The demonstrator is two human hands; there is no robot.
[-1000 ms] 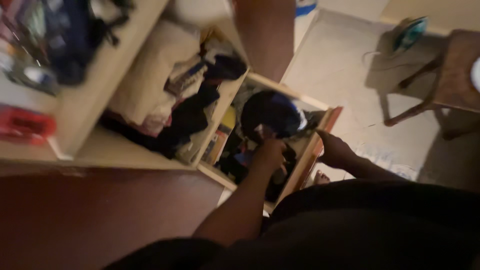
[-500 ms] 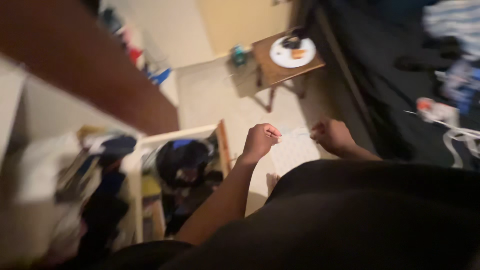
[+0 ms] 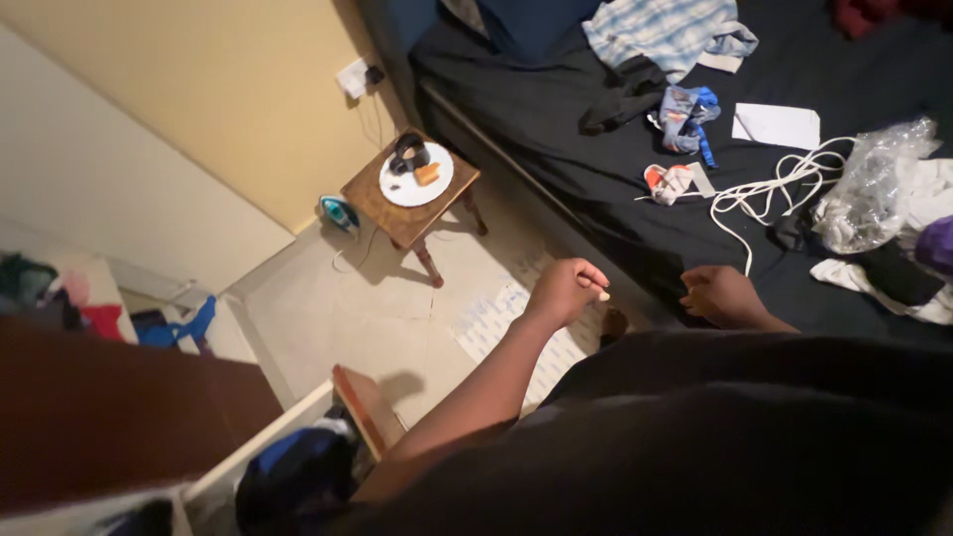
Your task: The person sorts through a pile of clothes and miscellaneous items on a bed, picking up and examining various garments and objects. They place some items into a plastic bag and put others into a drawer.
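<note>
dark sheets cover the bed (image 3: pixel 596 149) across the upper right of the frame, strewn with a plaid shirt (image 3: pixel 660 30), a white cord (image 3: pixel 769 189), a sheet of paper (image 3: pixel 776 125) and a crumpled clear bag (image 3: pixel 874 184). left of the bed, at upper centre, a small wooden stool (image 3: pixel 397 213) carries a white plate (image 3: pixel 417 187), with a teal iron (image 3: pixel 339 211) on the floor just beside it. at the lower left an open drawer (image 3: pixel 362 407) holds dark clothes.

the left hand (image 3: pixel 564 291) hangs in the middle of the frame, curled into a loose fist, pinching something small and pale whose tip pokes out by the knuckles; what it is cannot be told. the right hand (image 3: pixel 723 295) sits near it at the bed's edge, fingers curled narrow, and whether it holds anything cannot be told.

half a second ago the view still showed shelves and the drawer at left; now it has swung toward the bed, and the hands are in about the same pose as then.
</note>
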